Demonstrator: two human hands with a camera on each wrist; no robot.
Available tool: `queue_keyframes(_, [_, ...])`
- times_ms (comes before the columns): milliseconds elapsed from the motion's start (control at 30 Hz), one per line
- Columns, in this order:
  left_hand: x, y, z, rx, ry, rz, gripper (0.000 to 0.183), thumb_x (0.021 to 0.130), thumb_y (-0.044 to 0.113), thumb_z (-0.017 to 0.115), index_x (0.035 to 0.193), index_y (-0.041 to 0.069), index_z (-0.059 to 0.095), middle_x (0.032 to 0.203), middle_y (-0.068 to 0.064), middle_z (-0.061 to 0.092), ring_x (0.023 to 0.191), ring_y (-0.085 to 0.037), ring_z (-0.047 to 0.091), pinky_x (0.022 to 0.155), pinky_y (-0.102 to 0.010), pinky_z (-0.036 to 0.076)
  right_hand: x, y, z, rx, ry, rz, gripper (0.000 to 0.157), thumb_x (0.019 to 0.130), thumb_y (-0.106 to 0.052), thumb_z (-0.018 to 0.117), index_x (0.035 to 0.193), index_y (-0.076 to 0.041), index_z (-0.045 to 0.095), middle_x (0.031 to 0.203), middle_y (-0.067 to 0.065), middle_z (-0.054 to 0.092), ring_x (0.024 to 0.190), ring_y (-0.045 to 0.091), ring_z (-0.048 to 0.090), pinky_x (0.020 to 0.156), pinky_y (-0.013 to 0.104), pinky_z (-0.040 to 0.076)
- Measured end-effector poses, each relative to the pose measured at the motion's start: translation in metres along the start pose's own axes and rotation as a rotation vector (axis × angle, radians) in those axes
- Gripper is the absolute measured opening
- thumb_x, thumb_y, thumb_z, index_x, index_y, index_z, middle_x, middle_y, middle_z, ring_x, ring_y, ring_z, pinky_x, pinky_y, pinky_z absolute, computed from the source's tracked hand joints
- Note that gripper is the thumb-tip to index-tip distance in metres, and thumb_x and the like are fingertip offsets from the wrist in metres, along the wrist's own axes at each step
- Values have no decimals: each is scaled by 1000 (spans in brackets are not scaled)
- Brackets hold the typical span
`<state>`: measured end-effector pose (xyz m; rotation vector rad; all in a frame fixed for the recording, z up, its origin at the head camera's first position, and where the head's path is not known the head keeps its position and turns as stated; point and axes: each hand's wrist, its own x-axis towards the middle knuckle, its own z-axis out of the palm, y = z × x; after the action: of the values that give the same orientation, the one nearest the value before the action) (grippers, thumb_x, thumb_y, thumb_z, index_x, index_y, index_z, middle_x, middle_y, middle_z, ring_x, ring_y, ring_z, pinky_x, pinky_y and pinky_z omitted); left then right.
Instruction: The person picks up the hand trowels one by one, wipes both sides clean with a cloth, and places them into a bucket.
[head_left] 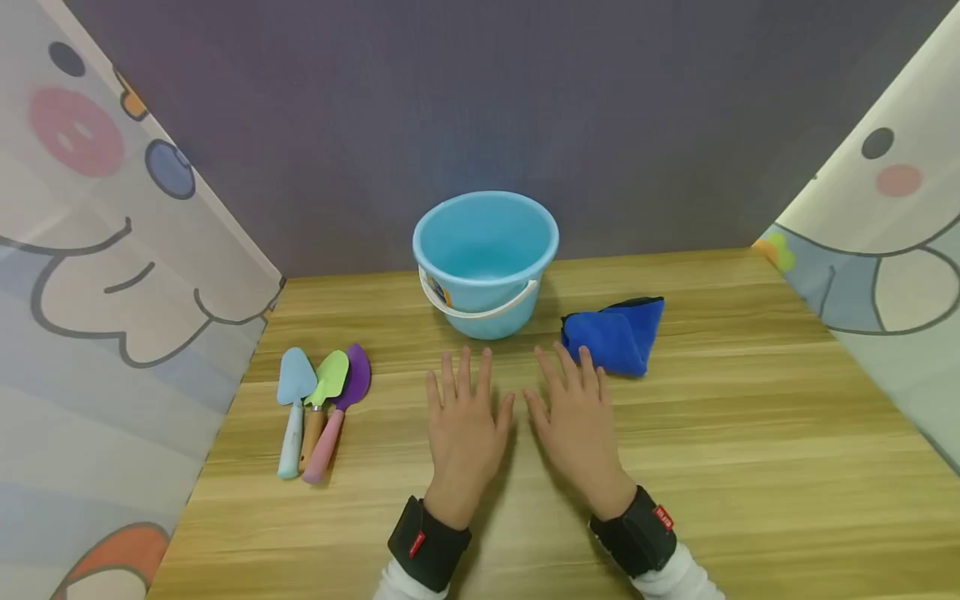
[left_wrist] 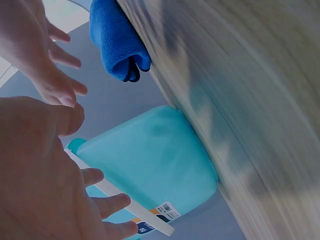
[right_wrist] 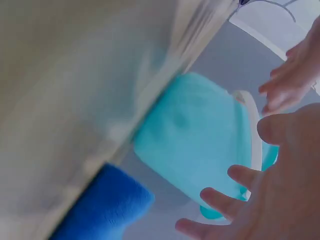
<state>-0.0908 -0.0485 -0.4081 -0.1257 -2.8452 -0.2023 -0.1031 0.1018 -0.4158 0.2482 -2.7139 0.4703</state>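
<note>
My left hand (head_left: 467,433) is spread palm down over the middle of the wooden table, holding nothing. Beside it my right hand (head_left: 576,429) is spread the same way, also holding nothing, its fingertips close to a folded blue cloth (head_left: 617,337) with dark edging. Beyond both hands stands a light blue bucket (head_left: 487,304), upright, its white handle (left_wrist: 117,192) hanging down on the near side. The wrist views show the bucket (right_wrist: 195,135) past the fingers, apart from them. A label (left_wrist: 165,212) is on its side.
To the left lie three small trowels: a light blue one (head_left: 294,408), a green one with a wooden handle (head_left: 327,379) and a purple one with a pink handle (head_left: 355,379). A dark panel (head_left: 480,100) rises behind the table (head_left: 750,467); printed cartoon curtains (head_left: 112,250) hang at both sides.
</note>
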Motion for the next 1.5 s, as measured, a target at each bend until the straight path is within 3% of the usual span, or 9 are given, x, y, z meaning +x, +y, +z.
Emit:
queue_keyframes(167, [0,-1,1,6,-17,1,67,96,52,43,153,20,29,157,-14,37,147,-37,19,119,-57,22,32,29,-10,-50,13,-6,61,93,-45,55,146,-18,42,152,19,41,139,49,26,103,75,30])
queue_keyframes(333, [1,-2,3,21,-7,-2,66,96,53,43,153,21,31,156,-14,38,146,-38,22,119,-57,23,66,64,-7,-32,-29,28,70,90,-54,54,148,-18,38,155,23,33,138,58,19,98,85,19])
queue_keyframes(500, [-3,-8,3,11,16,-20,65,96,52,45,152,20,33,155,-14,40,145,-38,23,118,-58,23,85,86,5,2,-254,140,82,91,-63,45,153,-14,27,157,29,23,136,64,12,97,88,12])
queue_keyframes(633, [-10,-13,3,6,23,-39,65,95,51,46,151,19,34,154,-15,41,145,-38,23,117,-59,24,89,91,13,-12,-474,205,89,90,-69,36,153,-8,24,155,35,20,132,67,13,97,87,16])
queue_keyframes(700, [-12,-14,4,9,15,-49,65,95,50,46,152,20,33,155,-15,40,145,-38,22,117,-59,25,90,91,15,-18,-535,207,90,91,-69,35,153,-6,22,154,36,18,132,68,12,96,87,19])
queue_keyframes(967, [-9,-15,2,31,-24,-50,63,96,48,47,150,19,35,153,-14,43,143,-38,28,116,-57,28,92,88,13,-58,-522,209,87,92,-65,38,152,-3,25,152,37,20,130,69,15,94,86,24])
queue_keyframes(1133, [-2,-20,-6,31,-8,-44,59,96,45,49,146,15,42,149,-16,47,140,-39,33,113,-58,32,91,91,9,-66,-524,222,88,92,-65,37,152,-2,25,151,38,20,128,69,16,93,86,26])
queue_keyframes(1333, [1,-46,-20,-17,67,-115,54,95,39,54,139,7,50,141,-23,53,133,-44,40,107,-62,37,90,101,7,-78,-529,212,88,93,-66,36,152,-1,24,150,39,19,127,71,14,92,86,26])
queue_keyframes(1500, [4,-101,-40,17,93,-226,56,97,40,49,132,-4,53,139,-30,52,131,-49,39,106,-65,36,95,107,10,-82,-521,198,90,92,-68,33,152,-2,23,151,38,19,128,70,16,94,86,25])
